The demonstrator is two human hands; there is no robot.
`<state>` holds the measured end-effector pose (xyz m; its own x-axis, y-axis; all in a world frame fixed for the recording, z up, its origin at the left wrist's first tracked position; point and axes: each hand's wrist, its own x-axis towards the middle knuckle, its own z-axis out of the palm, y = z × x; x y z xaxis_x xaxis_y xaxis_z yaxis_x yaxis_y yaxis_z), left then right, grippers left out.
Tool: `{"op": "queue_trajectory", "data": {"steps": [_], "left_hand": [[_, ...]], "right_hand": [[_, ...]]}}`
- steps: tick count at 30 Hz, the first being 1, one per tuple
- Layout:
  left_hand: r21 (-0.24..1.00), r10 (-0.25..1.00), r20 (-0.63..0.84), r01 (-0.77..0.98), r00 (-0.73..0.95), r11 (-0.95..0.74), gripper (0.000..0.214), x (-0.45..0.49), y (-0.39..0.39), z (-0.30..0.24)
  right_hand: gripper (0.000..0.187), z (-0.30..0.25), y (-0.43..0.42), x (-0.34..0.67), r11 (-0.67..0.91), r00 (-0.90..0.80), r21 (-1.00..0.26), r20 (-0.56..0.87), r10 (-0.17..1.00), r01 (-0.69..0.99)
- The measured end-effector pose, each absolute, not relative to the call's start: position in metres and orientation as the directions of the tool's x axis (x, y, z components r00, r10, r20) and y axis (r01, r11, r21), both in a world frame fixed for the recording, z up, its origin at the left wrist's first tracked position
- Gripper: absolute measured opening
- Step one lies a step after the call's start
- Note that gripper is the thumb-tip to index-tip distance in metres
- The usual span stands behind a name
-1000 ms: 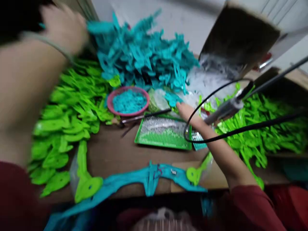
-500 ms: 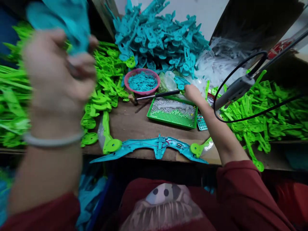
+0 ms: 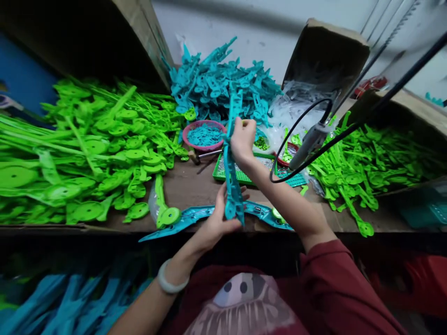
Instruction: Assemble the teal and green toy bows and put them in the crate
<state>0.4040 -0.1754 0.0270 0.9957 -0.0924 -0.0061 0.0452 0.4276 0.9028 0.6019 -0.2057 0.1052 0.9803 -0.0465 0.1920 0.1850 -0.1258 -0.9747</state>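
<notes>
A turquoise plastic toy bow half [image 3: 229, 174] stands nearly upright over the bench, its ribbed side showing. My left hand [image 3: 217, 222] is closed around its lower end, with fingertips showing behind it. Higher up, my right hand [image 3: 243, 139] grips the same piece near and above its middle. Behind them a second turquoise bow half [image 3: 195, 215] lies along the bench's front edge. A lime green arm [image 3: 159, 204] with a round end is fitted at its left, and a green round end [image 3: 277, 215] shows at its right. Its centre is hidden by the held piece and my left hand.
Lime green parts are heaped at left [image 3: 115, 139] and right [image 3: 349, 158]. At the back are a turquoise pile [image 3: 216, 83] and clear plastic pieces [image 3: 296, 100]. A pink basket [image 3: 186, 135], a hammer [image 3: 194, 157], a green tray [image 3: 219, 176] and a hanging electric screwdriver [image 3: 309, 146] are near.
My left hand has come down from the upper left to the middle with the turquoise bow half. My right hand has moved from behind the tray onto that piece. The view has shifted.
</notes>
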Motion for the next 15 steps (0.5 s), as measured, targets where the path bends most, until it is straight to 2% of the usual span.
{"op": "queue_trajectory", "data": {"steps": [2, 4, 5, 9, 12, 15], "left_hand": [[0.825, -0.026, -0.078, 0.079, 0.997, 0.559, 0.068, 0.415, -0.164, 0.037], [0.798, 0.080, -0.113, 0.042, 0.990, 0.602, 0.035, 0.423, -0.156, 0.048], [0.795, 0.104, -0.105, 0.021, 0.989, 0.606, 0.027, 0.425, -0.152, 0.054], [0.731, 0.185, 0.000, -0.127, 0.983, 0.671, 0.017, 0.417, -0.141, 0.079], [0.629, 0.285, 0.046, -0.250, 0.957, 0.737, 0.020, 0.409, -0.135, 0.093], [0.603, 0.260, 0.026, -0.223, 0.965, 0.766, 0.022, 0.406, -0.135, 0.098]], "right_hand": [[0.015, 0.114, -0.192, 0.587, -0.302, 0.975, -0.930, 0.224, -0.017, 0.208], [0.015, 0.123, -0.186, 0.572, -0.406, 0.959, -0.869, 0.263, 0.105, 0.282], [0.015, 0.127, -0.187, 0.564, -0.423, 0.942, -0.842, 0.297, 0.157, 0.336], [0.016, 0.131, -0.230, 0.507, -0.324, 0.839, -0.774, 0.503, 0.205, 0.543], [0.002, 0.115, -0.281, 0.453, -0.247, 0.743, -0.704, 0.593, 0.312, 0.666], [0.027, 0.095, -0.310, 0.413, -0.199, 0.642, -0.643, 0.587, 0.492, 0.740]]}}
